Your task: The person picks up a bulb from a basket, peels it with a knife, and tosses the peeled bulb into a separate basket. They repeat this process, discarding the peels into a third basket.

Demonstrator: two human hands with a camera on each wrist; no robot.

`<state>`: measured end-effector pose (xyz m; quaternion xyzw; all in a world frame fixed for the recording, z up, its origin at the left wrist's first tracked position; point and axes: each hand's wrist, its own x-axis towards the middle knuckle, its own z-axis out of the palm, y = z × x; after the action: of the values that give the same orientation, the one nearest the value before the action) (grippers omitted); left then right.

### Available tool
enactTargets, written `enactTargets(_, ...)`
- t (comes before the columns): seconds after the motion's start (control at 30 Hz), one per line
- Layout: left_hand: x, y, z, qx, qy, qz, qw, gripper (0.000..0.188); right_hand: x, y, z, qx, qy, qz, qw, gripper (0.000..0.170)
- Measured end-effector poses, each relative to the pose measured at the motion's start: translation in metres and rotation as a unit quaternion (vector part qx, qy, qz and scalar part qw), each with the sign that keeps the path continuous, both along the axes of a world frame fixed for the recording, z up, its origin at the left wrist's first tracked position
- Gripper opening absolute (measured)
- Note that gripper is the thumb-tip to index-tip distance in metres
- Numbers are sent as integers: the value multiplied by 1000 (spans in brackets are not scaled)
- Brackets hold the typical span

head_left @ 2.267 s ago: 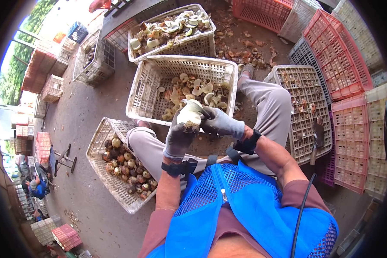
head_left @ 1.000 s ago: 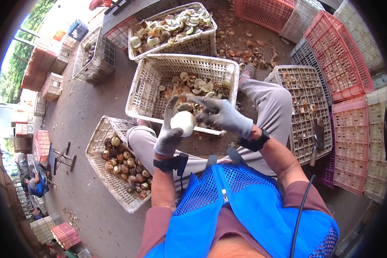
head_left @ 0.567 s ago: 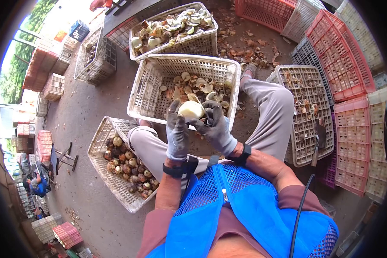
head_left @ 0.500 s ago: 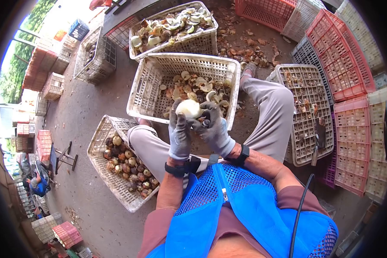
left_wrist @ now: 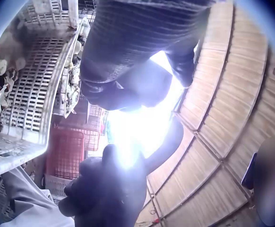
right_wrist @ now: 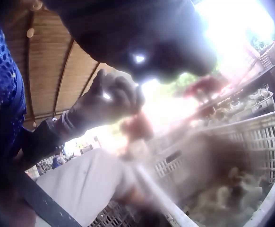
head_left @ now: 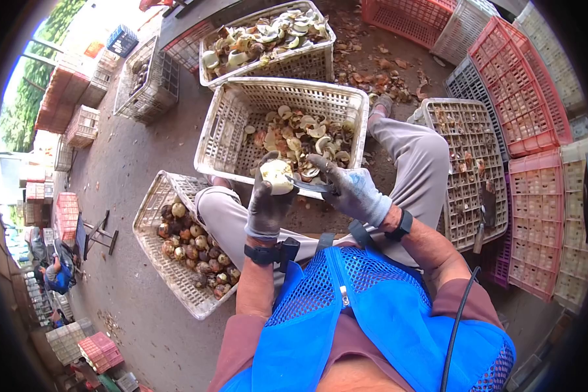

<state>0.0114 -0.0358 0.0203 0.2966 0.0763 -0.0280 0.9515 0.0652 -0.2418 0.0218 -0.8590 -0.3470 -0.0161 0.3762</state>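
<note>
In the head view a peeled pale onion (head_left: 277,176) is gripped by the gloved left hand (head_left: 268,202), fingers curled round its left side. The gloved right hand (head_left: 354,191) pinches a small knife whose curved blade (head_left: 310,185) reaches left to the onion's cut face. Both hands are over the near edge of a white crate (head_left: 206,140) that holds peels (head_left: 294,134). The left wrist view shows the left hand (left_wrist: 137,56) dark against glare. In the right wrist view the right hand (right_wrist: 137,42) is dark and blurred; the knife cannot be made out there.
Unpeeled onions (head_left: 196,251) lie in a tilted crate (head_left: 151,251) at the left. Another crate (head_left: 313,65) full of peels stands beyond. An upturned crate (head_left: 467,196) bears a knife (head_left: 481,228) at the right, beside stacked red crates (head_left: 519,85).
The right hand has drawn away to the right from the onion, and the blade now shows between them. The onion has turned in the left hand, with its cut face up.
</note>
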Motion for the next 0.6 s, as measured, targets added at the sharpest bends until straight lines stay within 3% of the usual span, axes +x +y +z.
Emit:
enactTargets(0.1, 1, -4, 2, 5, -5, -15, 1000, 74, 0, -4, 1, -15, -5, 24, 1000, 71)
enactTargets(0.3, 3, -8, 11, -5, 16, -45, 999, 74, -2, -1, -6, -58, -102, -23, 993, 70)
enactTargets(0.4, 4, -7, 12, -10, 25, -47, 999, 75, 2, -1, -9, -85, -32, 25, 996, 67)
enactTargets(0.6, 5, 4, 20, 39, 13, -66, 997, 78, 12, 6, 1, -55, 104, 112, 987, 83)
